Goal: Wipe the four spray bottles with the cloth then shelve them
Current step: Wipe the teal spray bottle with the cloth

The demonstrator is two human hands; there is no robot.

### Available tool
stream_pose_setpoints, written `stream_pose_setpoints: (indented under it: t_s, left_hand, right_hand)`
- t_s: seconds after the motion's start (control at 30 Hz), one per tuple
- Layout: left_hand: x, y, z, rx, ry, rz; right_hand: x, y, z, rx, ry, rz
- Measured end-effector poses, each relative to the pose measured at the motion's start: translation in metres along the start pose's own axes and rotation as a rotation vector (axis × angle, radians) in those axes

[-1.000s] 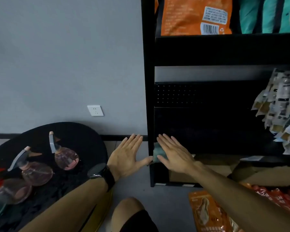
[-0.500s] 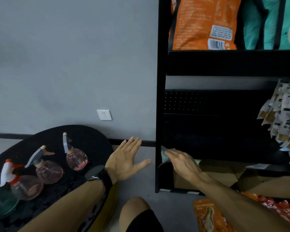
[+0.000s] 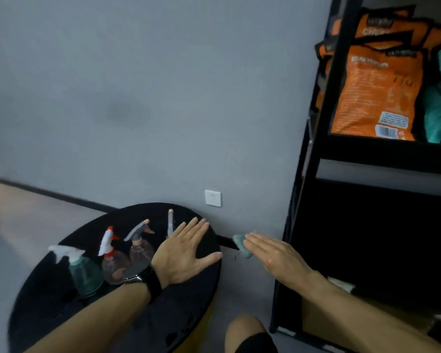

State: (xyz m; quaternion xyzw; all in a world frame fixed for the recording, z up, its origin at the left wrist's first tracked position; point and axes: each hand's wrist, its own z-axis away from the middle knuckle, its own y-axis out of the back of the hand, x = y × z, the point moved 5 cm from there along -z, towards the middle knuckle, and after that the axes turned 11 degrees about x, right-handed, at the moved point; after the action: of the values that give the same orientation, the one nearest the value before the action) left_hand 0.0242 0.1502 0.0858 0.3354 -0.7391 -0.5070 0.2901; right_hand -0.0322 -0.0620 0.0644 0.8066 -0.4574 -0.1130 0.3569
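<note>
I have my right hand (image 3: pixel 278 258) out over the floor between the black shelf unit (image 3: pixel 316 154) and the round black bench (image 3: pixel 194 309), with the teal cloth (image 3: pixel 241 245) at its far edge; the fingers (image 3: pixel 261 242) lie nearly straight, and the cloth is apparently pinned under them, though the thumb is hidden and I cannot tell how firm that hold is. My left hand (image 3: pixel 186 253), watch on the wrist, is spread wide and holding nothing, hovering over the right part of the bench. All four spray bottles stand on the bench left of that hand: a greenish bottle (image 3: pixel 84 273) with a white trigger nearest me, a clear bottle with a red-and-white trigger (image 3: pixel 113 264), a clear bottle with a grey trigger (image 3: pixel 140 247), and a fourth bottle (image 3: pixel 170 221) of which only the nozzle shows above my fingers. None looks wiped or shelved yet, so I judge the job barely begun. The risks I see: the cloth could slip from such a flat grip as I swing it across; the bottles stand close together, so reaching for one may topple its neighbour; and the picture is smeared, so my depth reading is poor.
</note>
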Motion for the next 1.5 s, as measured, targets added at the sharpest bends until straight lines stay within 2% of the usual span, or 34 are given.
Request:
stream_pose_setpoints:
  t_s: [0.2, 0.43, 0.57, 1.0, 1.27, 1.5]
  left_hand:
    - [-0.063, 0.043, 0.043, 0.065, 0.156, -0.068]
    - [-0.136, 0.059, 0.096, 0.033, 0.319, -0.073]
    - [-0.169, 0.06, 0.128, 0.002, 0.393, -0.088]
    - [-0.257, 0.014, 0.175, -0.09, 0.643, 0.032]
    - [-0.317, -0.028, 0.181, -0.108, 0.917, 0.272]
    - [-0.349, -0.065, 0.163, -0.084, 0.985, 0.424]
  right_hand:
    - [-0.066, -0.039, -0.092, 0.148, 0.129, -0.08]
    - [-0.135, -0.085, -0.157, 0.05, 0.215, -0.191]
    - [-0.165, -0.104, -0.177, 0.053, 0.228, -0.249]
    - [-0.207, -0.191, -0.198, 0.001, 0.2, -0.352]
    - [-0.219, -0.241, -0.188, -0.019, 0.174, -0.382]
    - [-0.22, -0.283, -0.166, -0.087, 0.18, -0.426]
